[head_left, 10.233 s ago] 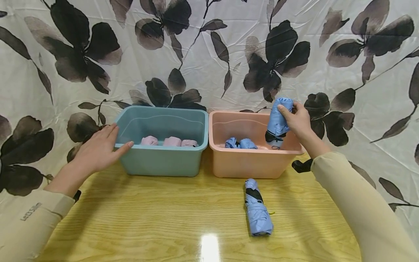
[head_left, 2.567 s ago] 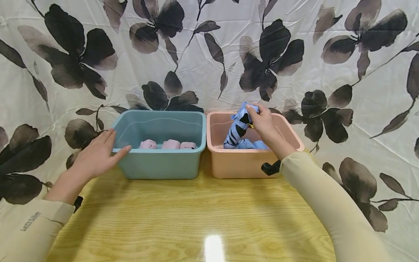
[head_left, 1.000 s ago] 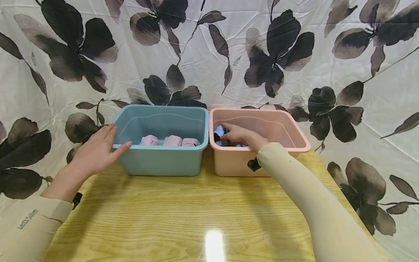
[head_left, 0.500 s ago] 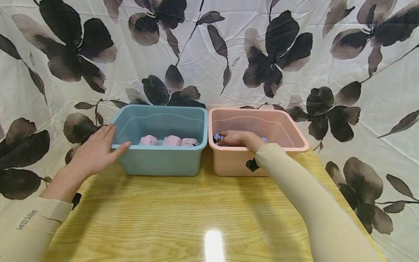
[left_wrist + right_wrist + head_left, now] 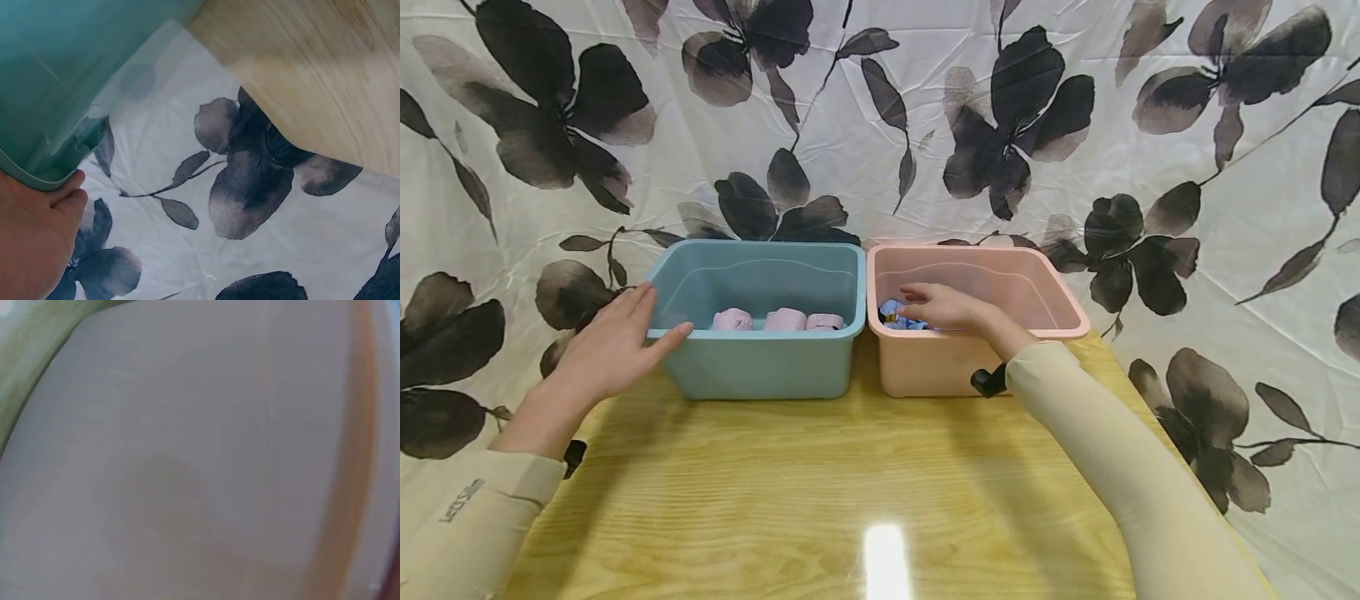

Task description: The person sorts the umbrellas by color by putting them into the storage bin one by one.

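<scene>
My left hand rests on the left rim of the teal bin, fingers straight and thumb apart. The left wrist view shows part of that hand at the bin's rim. Inside the teal bin lie three pink rolled bundles, which look like folded umbrellas. My right hand hovers inside the mouth of the peach bin, fingers loosely extended and holding nothing. Just below its fingertips lies a blue folded umbrella; the hand and front wall hide most of what else is there.
Both bins stand side by side on a yellow wood-grain table. Behind them hangs a white cloth with dark flowers. The right wrist view holds mostly the blurred peach bin wall.
The blue umbrella that lay on the table was carried into the peach bin, where another had been held upright earlier. My right hand has let go and risen slightly; the left stays put.
</scene>
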`<state>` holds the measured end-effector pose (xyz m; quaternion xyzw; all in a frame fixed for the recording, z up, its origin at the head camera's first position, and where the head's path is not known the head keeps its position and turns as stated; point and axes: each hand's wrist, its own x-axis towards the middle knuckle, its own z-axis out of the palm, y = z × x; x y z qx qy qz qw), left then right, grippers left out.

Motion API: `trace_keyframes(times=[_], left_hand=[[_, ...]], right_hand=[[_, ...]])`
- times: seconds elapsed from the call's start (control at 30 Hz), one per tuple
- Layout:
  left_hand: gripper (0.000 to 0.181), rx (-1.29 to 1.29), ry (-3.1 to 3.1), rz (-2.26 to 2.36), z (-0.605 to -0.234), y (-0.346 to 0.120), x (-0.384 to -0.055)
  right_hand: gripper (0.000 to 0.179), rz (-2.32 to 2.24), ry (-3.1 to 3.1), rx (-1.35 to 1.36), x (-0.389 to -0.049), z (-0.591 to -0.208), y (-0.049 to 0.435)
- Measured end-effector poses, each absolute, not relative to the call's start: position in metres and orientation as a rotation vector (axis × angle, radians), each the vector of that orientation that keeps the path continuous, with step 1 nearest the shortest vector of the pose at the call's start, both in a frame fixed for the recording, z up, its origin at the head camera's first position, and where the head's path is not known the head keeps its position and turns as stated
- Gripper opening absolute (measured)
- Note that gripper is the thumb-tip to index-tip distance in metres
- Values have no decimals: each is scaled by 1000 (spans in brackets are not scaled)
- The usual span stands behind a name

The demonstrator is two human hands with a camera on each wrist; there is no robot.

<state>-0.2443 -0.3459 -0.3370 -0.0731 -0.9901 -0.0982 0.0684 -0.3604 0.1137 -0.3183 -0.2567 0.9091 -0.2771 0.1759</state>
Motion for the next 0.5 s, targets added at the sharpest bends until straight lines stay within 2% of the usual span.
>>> trace_keyframes(times=[0.23, 0.5], left_hand=[[98, -188, -2931, -411, -341, -352, -250], [104, -66, -2796, -544, -355, -358, -244]], right_hand=[[67, -693, 2801, -844, -338, -315, 144], [69, -498, 3072, -824, -308, -335, 190]])
